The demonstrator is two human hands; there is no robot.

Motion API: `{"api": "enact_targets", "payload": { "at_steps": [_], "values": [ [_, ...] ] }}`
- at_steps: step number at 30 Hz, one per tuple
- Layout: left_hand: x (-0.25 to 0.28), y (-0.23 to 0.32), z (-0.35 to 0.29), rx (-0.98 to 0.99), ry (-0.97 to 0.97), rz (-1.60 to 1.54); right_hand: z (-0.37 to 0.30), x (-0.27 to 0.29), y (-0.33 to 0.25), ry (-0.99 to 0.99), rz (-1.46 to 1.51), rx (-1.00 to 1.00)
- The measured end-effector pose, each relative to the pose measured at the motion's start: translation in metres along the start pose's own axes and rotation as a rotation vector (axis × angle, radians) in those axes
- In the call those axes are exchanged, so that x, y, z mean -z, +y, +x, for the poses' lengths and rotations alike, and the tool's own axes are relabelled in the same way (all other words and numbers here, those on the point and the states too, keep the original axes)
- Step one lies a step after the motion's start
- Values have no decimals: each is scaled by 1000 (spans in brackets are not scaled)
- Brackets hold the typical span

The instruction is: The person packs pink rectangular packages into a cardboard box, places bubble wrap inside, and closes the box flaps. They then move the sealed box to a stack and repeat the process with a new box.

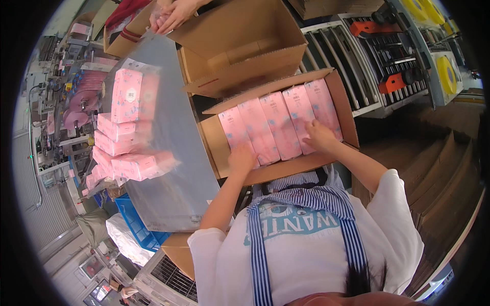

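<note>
In front of me is an open cardboard carton point(214, 140) holding a row of several pink tissue packs point(275, 122). They stand side by side and fill most of it; a gap shows at its left end. My left hand point(243, 156) rests on the near part of the leftmost packs, its fingers laid against the wrapping. My right hand point(320, 136) lies on the packs at the right, fingers spread and slightly bent. Neither hand is closed round a pack.
Loose pink tissue packs point(125, 133) are stacked on a grey metal table point(178, 158) at left. A larger open carton point(245, 30) stands beyond mine. Another person's hands point(176, 14) show at the top. A roller conveyor point(342, 66) runs at right, near flattened cardboard point(434, 173).
</note>
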State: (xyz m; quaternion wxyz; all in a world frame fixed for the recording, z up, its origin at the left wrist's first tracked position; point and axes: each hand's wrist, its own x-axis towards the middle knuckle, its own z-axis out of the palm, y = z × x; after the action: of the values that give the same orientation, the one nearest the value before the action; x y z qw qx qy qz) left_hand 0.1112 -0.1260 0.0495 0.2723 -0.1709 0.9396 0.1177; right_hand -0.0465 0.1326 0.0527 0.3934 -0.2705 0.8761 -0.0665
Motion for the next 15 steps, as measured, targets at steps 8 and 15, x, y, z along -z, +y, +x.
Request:
{"api": "enact_targets", "payload": {
  "at_steps": [8, 15],
  "values": [
    [-19, -42, 52, -52, -194, -369, 33, 12, 12, 558, -396, 300],
    [-32, -41, 49, -35, 23, -496, 69, 47, 41, 446, -196, 203]
  ]
}}
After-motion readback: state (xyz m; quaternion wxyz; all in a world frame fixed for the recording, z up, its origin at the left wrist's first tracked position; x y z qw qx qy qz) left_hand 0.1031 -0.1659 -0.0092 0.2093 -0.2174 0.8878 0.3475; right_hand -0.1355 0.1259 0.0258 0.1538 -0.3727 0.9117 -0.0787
